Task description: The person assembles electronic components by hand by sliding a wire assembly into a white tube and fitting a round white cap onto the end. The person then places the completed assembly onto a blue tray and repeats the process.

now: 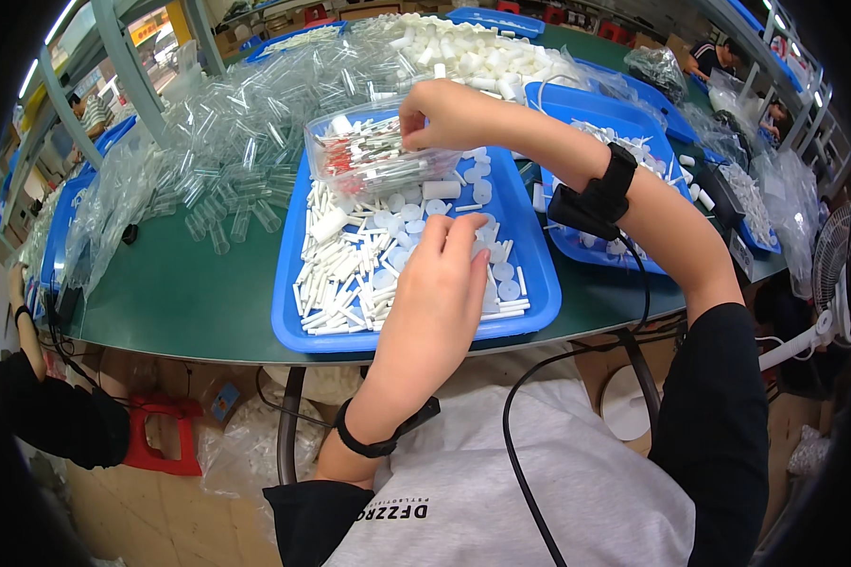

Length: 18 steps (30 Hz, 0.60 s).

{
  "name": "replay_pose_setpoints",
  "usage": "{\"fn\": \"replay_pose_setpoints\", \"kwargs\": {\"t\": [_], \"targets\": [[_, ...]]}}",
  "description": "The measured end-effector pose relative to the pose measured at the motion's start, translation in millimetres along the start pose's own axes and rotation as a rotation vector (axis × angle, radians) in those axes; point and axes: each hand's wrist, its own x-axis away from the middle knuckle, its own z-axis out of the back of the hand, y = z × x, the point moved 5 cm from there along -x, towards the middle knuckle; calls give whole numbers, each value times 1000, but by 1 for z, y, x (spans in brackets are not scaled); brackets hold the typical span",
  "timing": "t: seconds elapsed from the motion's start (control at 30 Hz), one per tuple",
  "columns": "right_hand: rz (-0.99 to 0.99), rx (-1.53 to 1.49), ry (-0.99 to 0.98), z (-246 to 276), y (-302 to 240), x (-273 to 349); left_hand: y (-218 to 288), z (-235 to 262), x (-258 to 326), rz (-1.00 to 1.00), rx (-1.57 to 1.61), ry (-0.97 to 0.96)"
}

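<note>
A blue tray [288, 317] lies at the table's near edge, holding many short white rods [336, 283] and translucent round discs [506, 288]. Across its far left part rests a clear plastic box [326, 172] of thin sticks with red parts [336, 156]. My right hand [432, 115] reaches over the box's right end, fingers curled down among the sticks; whatever is between the fingertips is hidden. Low over the discs, my left hand [444, 269] has its fingers bent and thumb close to the index finger. Anything pinched there is too small to make out.
Clear plastic tubes [241, 222] are heaped at the left, with white caps [482, 57] piled behind. Another blue tray [563, 241] of white parts stands at the right. A cable [509, 416] hangs across my front. Another person's arm [28, 331] is at far left.
</note>
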Motion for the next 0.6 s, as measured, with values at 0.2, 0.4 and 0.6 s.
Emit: {"fn": "replay_pose_setpoints", "kwargs": {"t": [0.2, 0.4, 0.6], "targets": [[-37, 15, 375, 21, -11, 8, -5, 4, -1, 15, 74, 32], [-33, -16, 416, 37, -18, 21, -5, 4, 2, 9, -89, 56], [-49, 244, 607, 63, -26, 44, 6, 6, 5, 7, -381, 84]]}}
